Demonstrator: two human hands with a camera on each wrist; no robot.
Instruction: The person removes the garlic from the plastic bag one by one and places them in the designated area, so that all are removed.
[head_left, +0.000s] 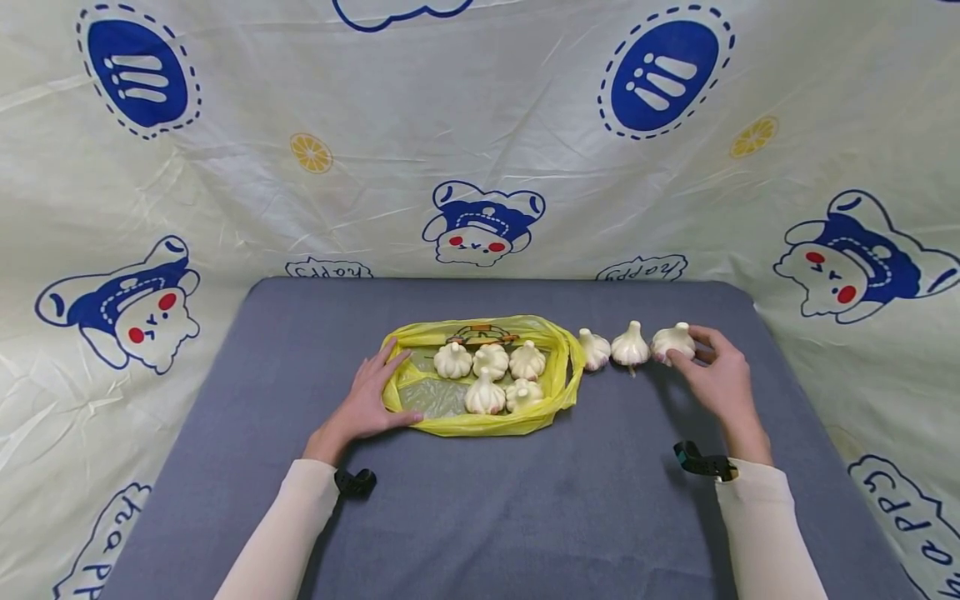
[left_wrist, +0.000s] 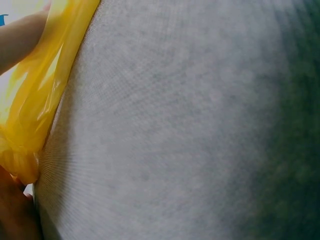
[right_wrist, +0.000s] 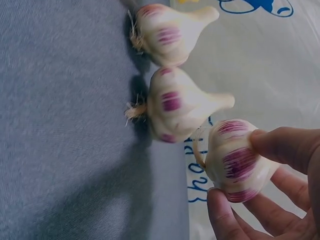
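Observation:
A yellow plastic bag (head_left: 480, 427), its mouth spread wide, lies on the table with several garlic bulbs (head_left: 491, 361) inside. My left hand (head_left: 365, 393) rests on the bag's left end, thumb and fingers spread apart over its rim. In the left wrist view, yellow plastic (left_wrist: 37, 100) partly covers a fingertip. My right hand (head_left: 717, 372) pinches a garlic bulb (right_wrist: 237, 162) with purple streaks between thumb and fingers. To its left, two more bulbs stand in a row: a middle bulb (head_left: 630, 343) and another bulb (head_left: 594, 349) beside the bag's right rim.
A blue-grey cloth covers the table (head_left: 480, 517). Behind and around it hangs a pale printed curtain (head_left: 480, 100) with cartoon figures. Black wrist straps with cameras sit on both wrists, such as the right camera strap (head_left: 703, 461).

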